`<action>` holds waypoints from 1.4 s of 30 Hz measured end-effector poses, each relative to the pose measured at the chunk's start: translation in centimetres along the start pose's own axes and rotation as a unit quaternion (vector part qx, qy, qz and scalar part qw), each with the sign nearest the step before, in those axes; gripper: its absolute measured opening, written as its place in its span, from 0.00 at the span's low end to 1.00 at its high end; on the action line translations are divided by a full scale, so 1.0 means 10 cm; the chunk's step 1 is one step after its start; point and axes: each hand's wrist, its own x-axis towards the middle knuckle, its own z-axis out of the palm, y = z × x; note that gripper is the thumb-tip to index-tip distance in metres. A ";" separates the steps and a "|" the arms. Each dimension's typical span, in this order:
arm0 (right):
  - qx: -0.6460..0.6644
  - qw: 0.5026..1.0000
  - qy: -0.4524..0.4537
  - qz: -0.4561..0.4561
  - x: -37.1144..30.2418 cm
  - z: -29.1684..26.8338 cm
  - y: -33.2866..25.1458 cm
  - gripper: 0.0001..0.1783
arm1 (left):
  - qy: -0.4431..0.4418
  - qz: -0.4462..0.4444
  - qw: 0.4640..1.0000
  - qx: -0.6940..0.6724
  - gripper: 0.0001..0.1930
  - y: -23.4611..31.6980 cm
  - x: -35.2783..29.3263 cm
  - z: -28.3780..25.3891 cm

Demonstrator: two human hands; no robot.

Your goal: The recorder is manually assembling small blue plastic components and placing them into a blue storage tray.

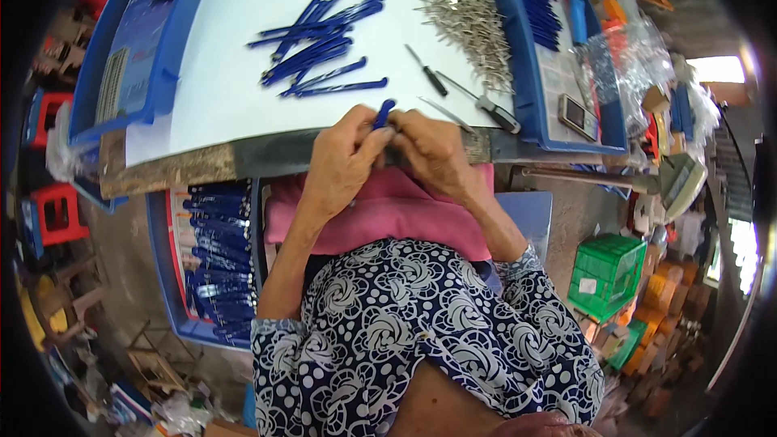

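My left hand (344, 158) is closed near the table's front edge, its thumb and fingers pinching a slim dark-blue plastic piece (384, 114) whose rounded end sticks up. Close beside it my right hand (437, 150) is closed too, with bent fingertips at the lower part of that piece. What my right fingers hold, if anything, is hidden. A loose pile of similar long blue pieces (320, 44) lies on the white table top (231, 73) beyond my hands. To the right is a heap of small silvery metal parts (469, 28).
Screwdrivers (495, 113) and a thin pointed tool (447, 113) lie right of my hands. A blue tray (526, 105) with blue pieces and a handheld device stands at the right. Another blue tray (166, 73) sits left. Below the table, a crate holds several blue pieces (222, 259).
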 end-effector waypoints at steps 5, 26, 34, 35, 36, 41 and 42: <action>0.078 0.996 0.000 0.033 -0.12 -0.05 -0.03 0.16 | 0.015 0.014 0.997 -0.071 0.08 -0.12 -0.08 0.10; -0.230 0.942 0.124 0.210 0.14 -1.81 2.03 0.11 | 0.085 0.028 0.980 -0.180 0.08 -0.19 -0.06 0.12; -0.314 0.926 0.107 0.180 0.19 -1.69 2.20 0.11 | 0.075 0.009 0.974 -0.212 0.08 -0.23 -0.06 0.07; -0.315 0.926 0.104 0.183 0.21 -1.67 2.18 0.11 | 0.082 0.006 0.974 -0.210 0.08 -0.21 -0.08 0.06; -0.315 0.925 0.101 0.185 0.23 -1.66 2.18 0.11 | 0.090 0.002 0.974 -0.209 0.08 -0.19 -0.09 0.05; -0.333 0.924 0.082 0.168 0.20 -1.70 2.21 0.10 | 0.068 0.007 0.975 -0.211 0.09 -0.24 -0.06 0.04; -0.341 0.923 0.064 0.164 0.20 -1.70 2.21 0.11 | 0.069 0.005 0.975 -0.211 0.09 -0.23 -0.07 0.04</action>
